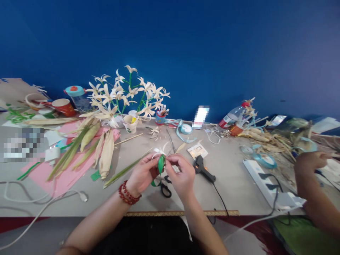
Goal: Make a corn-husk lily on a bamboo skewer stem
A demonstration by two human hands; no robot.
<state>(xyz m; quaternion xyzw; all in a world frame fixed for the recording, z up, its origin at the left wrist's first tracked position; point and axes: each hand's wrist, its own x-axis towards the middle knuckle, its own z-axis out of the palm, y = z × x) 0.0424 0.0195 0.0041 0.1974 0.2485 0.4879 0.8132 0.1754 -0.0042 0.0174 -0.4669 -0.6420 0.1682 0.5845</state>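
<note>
Near the middle of the table, my left hand (143, 173) pinches the base of a small white flower (160, 151) from the left. My right hand (182, 173) has its thumb and fingers closed at the same spot from the right. A green ribbon or tape (161, 163) hangs between the hands, with a loop partly hidden behind my left fingers. Which hand grips the tape cannot be made out. Below them lie black-handled scissors (166, 191), partly covered. A black glue gun (204, 169) rests to the right of my right hand.
Cups with white husk flowers (130, 124) stand at the back. Corn husks (106, 154) and pink paper (63, 170) lie left. On the right are a power strip (261, 182), ribbon rolls (265, 160), a bottle (231, 117) and another person's hand (309, 163).
</note>
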